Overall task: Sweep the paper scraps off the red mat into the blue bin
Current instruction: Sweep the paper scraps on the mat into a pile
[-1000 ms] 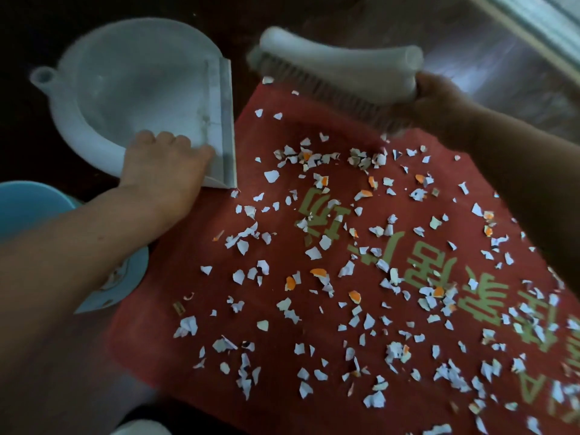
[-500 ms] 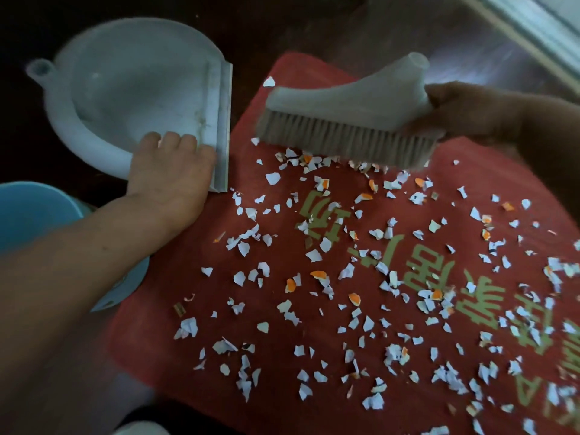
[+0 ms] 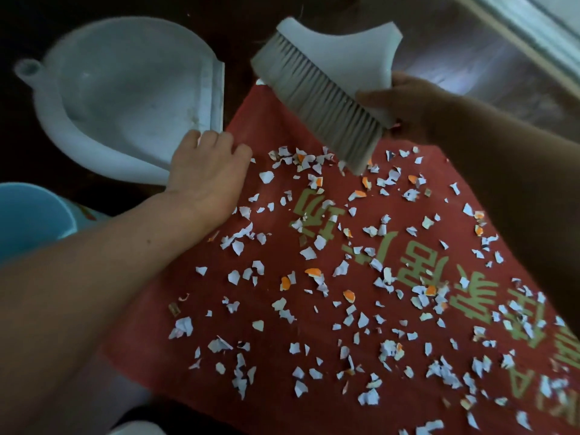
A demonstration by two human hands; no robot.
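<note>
The likeliest slip is scatter. The paper scraps are small and light and lie across nearly the whole red mat, none yet in the dustpan or the blue bin. A hard or fast stroke would probably flick them past the mat's edges onto the floor instead of herding them.

The right grip is closed round the handle end of the brush, which is raised and tilted over the mat's far corner, one bristle corner just above the farthest scraps. Landing on that corner alone would skip pieces.

The left grip has its fingers curled on the near corner of the dustpan's lip, holding it. The lip lies along the mat's left edge near the far corner. Any gap or step between them would let scraps slide under the pan. The left forearm crosses the mat's left edge and could drag pieces off.

The bin stands on the floor off the mat's left edge, nearer than the dustpan and apart from it, so a tipped pan may spill on the way.

The mat looks thin, with pale green printed characters, and might bunch under the brush. It lies on dark wooden floor in dim light; a pale frame crosses the far right corner of the view.
</note>
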